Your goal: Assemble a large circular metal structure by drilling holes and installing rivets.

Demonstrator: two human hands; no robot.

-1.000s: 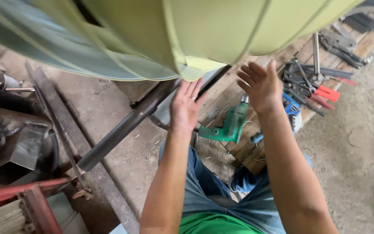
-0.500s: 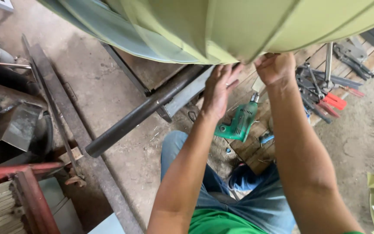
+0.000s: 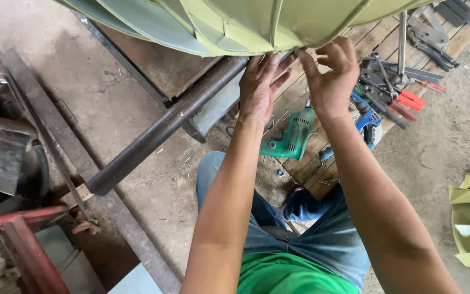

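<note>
My left hand (image 3: 259, 87) is raised with its fingers spread and pressed flat against the lower edge of the pale green sheet-metal drum (image 3: 257, 22) overhead. My right hand (image 3: 330, 76) is beside it, fingers curled and pinching that same rim. The two hands are close together but not touching.

Nearest to me are my knees in blue jeans (image 3: 322, 234) and the hem of my green shirt (image 3: 284, 275). Just beyond my wrists a green power drill (image 3: 292, 136) lies on wooden planks (image 3: 311, 174). Left of it a dark steel pipe (image 3: 159, 130) runs slantwise across the concrete floor (image 3: 93, 81). Farther right, past my right hand, pliers and snips with red handles (image 3: 403, 98) lie piled on the planks. The drum hangs above it all, filling the top of the view.
</note>
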